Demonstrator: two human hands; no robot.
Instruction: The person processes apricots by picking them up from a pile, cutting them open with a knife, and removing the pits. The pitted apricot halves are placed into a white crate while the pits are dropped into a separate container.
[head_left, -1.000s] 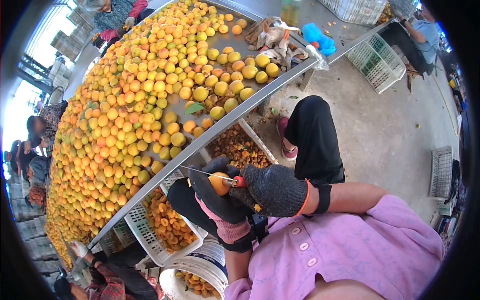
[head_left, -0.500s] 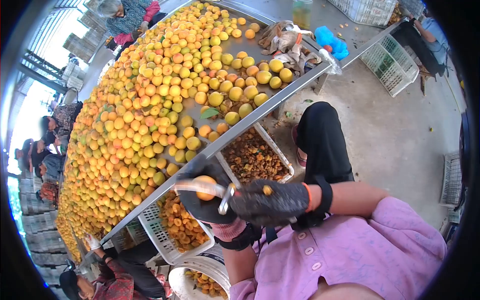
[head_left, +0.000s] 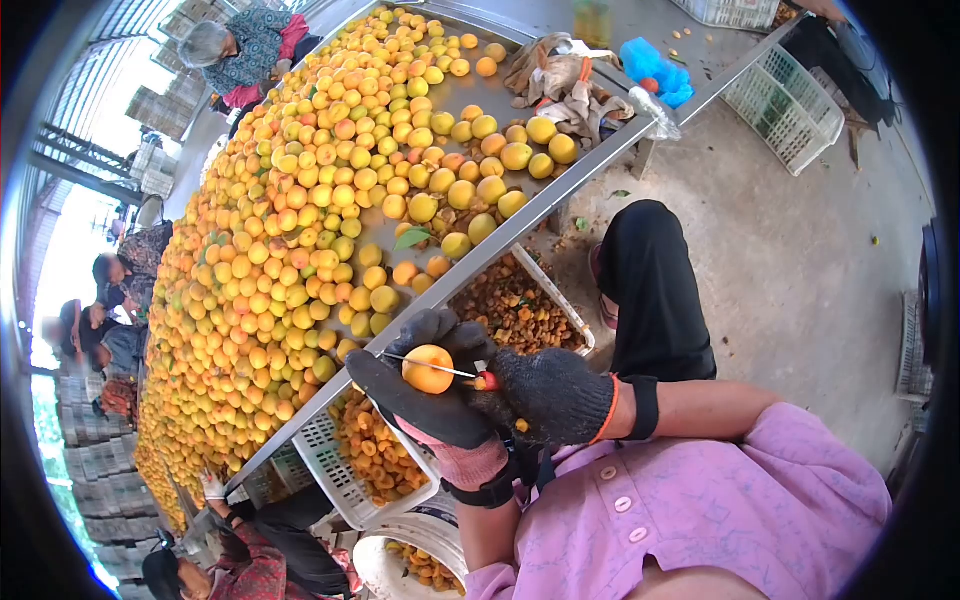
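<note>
My left hand (head_left: 411, 404), in a dark glove, is closed around an apricot (head_left: 428, 366). A knife (head_left: 487, 381) with a red handle is gripped in my gloved right hand (head_left: 553, 396). Its thin blade lies across the apricot's face. Orange bits cling to the right glove. Below my hands, a white crate (head_left: 348, 497) holds apricot halves. Another white crate (head_left: 580, 318), under the table edge, contains brownish pits or scraps.
A metal table (head_left: 556, 192) bears a large heap of apricots (head_left: 262, 290). Rags (head_left: 560, 85) and a blue plastic bag (head_left: 655, 72) lie at its corner. A white bucket (head_left: 375, 570) stands below. Other people sit around the table, and a crate (head_left: 785, 110) sits at right.
The knife was blurred with its blade beside the apricot; now the blade crosses the fruit. My right hand has turned, and the fingers of my left hand show more. The view has shifted slightly.
</note>
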